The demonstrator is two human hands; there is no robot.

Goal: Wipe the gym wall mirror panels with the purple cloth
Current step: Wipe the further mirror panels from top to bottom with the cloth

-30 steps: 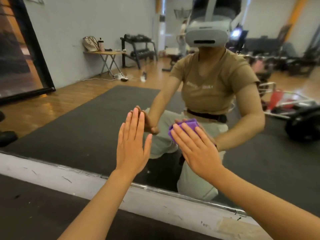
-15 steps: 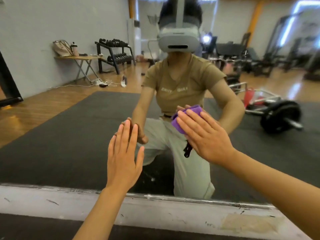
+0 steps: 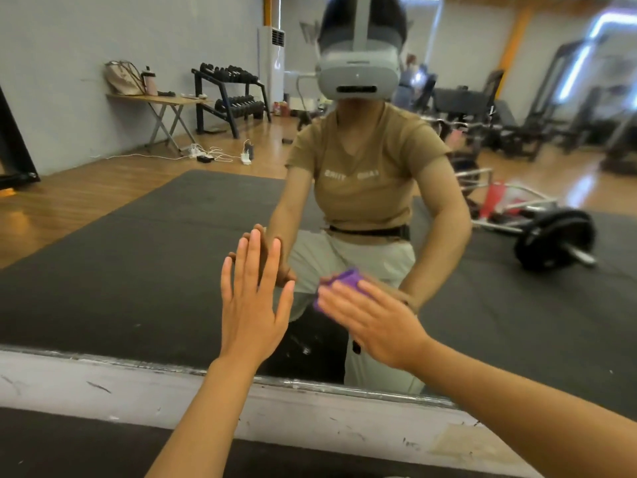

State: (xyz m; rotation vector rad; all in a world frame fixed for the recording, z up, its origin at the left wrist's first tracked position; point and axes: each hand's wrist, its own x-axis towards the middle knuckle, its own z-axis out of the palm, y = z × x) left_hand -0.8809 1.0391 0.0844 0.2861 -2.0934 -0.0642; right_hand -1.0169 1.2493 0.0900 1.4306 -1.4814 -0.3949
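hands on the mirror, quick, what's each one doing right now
Left hand: open, fingers straight, flat against the mirror, holding nothing.
Right hand: open, straight fingers pressing the purple cloth to the glass.

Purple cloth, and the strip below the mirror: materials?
Purple cloth: soft textile, likely microfiber; matte, bunches under the flat right hand.
Strip: probably painted wall or plaster; matte white, scuffed and chipped.

Bare forearms; reflection shows tan T-shirt (image 3: 362, 174), pale trousers (image 3: 348, 257), grey headset (image 3: 358, 74).
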